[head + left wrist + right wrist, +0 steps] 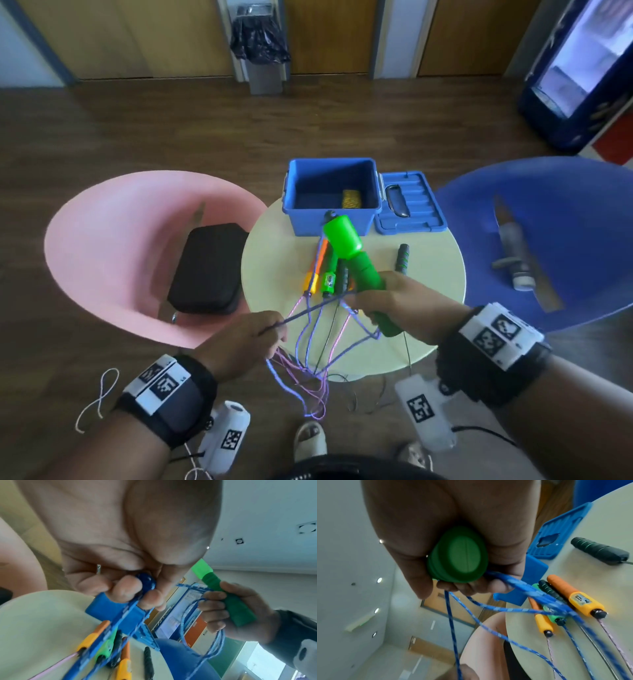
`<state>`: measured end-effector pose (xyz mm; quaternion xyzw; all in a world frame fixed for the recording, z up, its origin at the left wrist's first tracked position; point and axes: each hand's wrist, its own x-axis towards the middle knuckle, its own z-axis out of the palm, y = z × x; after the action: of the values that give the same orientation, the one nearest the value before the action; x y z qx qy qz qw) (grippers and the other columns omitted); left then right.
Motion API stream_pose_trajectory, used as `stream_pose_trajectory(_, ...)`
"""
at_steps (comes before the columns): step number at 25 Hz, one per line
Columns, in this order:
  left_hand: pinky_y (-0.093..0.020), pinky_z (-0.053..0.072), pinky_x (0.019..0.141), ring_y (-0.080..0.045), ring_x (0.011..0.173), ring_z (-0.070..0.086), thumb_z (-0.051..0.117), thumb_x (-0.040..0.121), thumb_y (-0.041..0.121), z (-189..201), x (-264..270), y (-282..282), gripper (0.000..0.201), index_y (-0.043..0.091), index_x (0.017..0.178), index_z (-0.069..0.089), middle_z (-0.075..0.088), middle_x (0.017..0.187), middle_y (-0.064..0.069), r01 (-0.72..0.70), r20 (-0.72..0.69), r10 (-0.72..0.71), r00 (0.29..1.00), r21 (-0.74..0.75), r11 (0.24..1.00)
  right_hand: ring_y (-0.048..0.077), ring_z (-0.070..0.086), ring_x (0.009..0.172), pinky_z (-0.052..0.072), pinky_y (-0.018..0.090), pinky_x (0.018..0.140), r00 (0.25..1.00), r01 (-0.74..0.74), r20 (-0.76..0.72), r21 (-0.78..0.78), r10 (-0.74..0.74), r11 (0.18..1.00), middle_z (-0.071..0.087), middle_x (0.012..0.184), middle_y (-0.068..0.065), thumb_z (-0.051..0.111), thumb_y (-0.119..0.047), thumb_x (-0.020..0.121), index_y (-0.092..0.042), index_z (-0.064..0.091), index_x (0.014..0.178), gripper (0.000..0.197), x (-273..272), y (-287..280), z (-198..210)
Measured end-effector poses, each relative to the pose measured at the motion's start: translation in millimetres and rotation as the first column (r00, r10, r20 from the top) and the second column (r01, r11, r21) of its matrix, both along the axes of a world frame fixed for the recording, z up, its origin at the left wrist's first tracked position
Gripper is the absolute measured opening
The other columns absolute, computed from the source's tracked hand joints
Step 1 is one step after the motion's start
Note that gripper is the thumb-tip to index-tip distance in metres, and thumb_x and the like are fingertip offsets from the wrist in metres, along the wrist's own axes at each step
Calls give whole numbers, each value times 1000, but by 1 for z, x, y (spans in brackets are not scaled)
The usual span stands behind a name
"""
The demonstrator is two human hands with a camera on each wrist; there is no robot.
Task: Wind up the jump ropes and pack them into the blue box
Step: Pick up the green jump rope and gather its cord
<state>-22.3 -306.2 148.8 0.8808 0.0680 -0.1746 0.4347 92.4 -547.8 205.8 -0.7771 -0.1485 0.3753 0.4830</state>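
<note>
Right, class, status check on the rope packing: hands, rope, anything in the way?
Right hand grips green handle. Left hand pinches blue rope, partly looped. Blue box open. Other ropes' cords tangled below.

left grip pinched, right grip fisted — raised

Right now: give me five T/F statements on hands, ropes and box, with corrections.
1. The right hand grips a green handle. True.
2. The left hand is empty. False: it pinches the blue rope.
3. The blue box is closed. False: it stands open, and its lid lies beside it on the table.
4. Orange handles lie on the table. True.
5. The box holds nothing. False: a yellowish bundle sits inside.
</note>
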Motion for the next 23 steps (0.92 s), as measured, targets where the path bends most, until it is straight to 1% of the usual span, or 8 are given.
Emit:
stream_pose_trajectory(5, -24, 39, 60, -4, 54, 48, 50, 93, 17, -14, 4, 6, 15, 18, 81, 59, 59, 59, 5, -119, 33, 117, 993, 51, 992, 11, 27, 42, 24, 24, 47, 982, 181, 53, -33, -180, 983, 31, 48, -8, 70, -35, 89, -21, 43, 57, 45, -12, -13, -10)
stream_pose_trajectory(9, -22, 35, 54, -8, 52, 43, 54, 89, 17, -13, -5, 8, 24, 33, 75, 64, 51, 55, 2, -274, 45, 277, 960, -66, 960, 16, 28, 43, 27, 24, 44, 945, 324, 62, -83, -320, 942, 31, 51, -2, 70, -38, 89, -14, 53, 67, 36, -8, -33, -17)
stream_pose_trajectory(10, -25, 37, 58, -11, 55, 45, 58, 84, 31, -8, -9, 5, 15, 37, 78, 69, 53, 58, 2, -291, 58, 301, 952, -137, 947, 16, 30, 44, 29, 23, 44, 941, 337, 80, -119, -330, 934, 33, 52, -1, 71, -40, 87, -9, 55, 74, 37, -5, -41, -19)
stream_pose_trajectory(13, -23, 49, 81, -5, 84, 66, 60, 75, 59, -4, -26, -7, 29, 42, 93, 75, 76, 87, 12, -277, 133, 304, 943, -189, 942, 17, 32, 44, 31, 25, 47, 948, 313, 119, -199, -294, 929, 36, 54, -1, 74, -41, 84, -10, 53, 78, 38, 0, -67, -21)
stream_pose_trajectory(16, -25, 49, 87, -4, 91, 67, 69, 86, 48, -4, -33, -36, 7, 43, 87, 74, 75, 89, 17, -234, 130, 240, 962, -56, 971, 15, 29, 45, 27, 25, 47, 946, 303, 161, -134, -281, 943, 33, 51, -6, 75, -31, 84, -10, 54, 76, 31, -7, -90, -18)
stream_pose_trajectory(19, -34, 49, 89, -14, 95, 65, 60, 80, 66, -10, -45, -60, 35, 32, 79, 71, 72, 93, 11, -177, 206, 175, 963, -9, 984, 17, 29, 51, 26, 28, 51, 940, 307, 151, 8, -304, 952, 33, 52, -6, 75, -22, 84, -5, 57, 79, 25, -11, -113, -10)
stream_pose_trajectory(21, -34, 42, 101, -7, 115, 56, 51, 83, 60, -15, -50, -82, 31, 36, 72, 67, 68, 114, 20, -176, 299, 160, 941, 28, 984, 18, 30, 55, 27, 31, 55, 949, 263, 159, 67, -271, 962, 35, 56, -1, 74, -20, 84, -1, 57, 82, 26, -15, -128, -6)
stream_pose_trajectory(23, -29, 38, 103, -4, 120, 54, 50, 80, 57, -12, -53, -108, 25, 42, 67, 66, 67, 116, 23, -221, 289, 225, 931, -45, 974, 18, 32, 55, 28, 33, 57, 956, 219, 174, 114, -236, 969, 36, 55, 0, 74, -20, 85, -1, 59, 84, 24, -17, -141, -4)
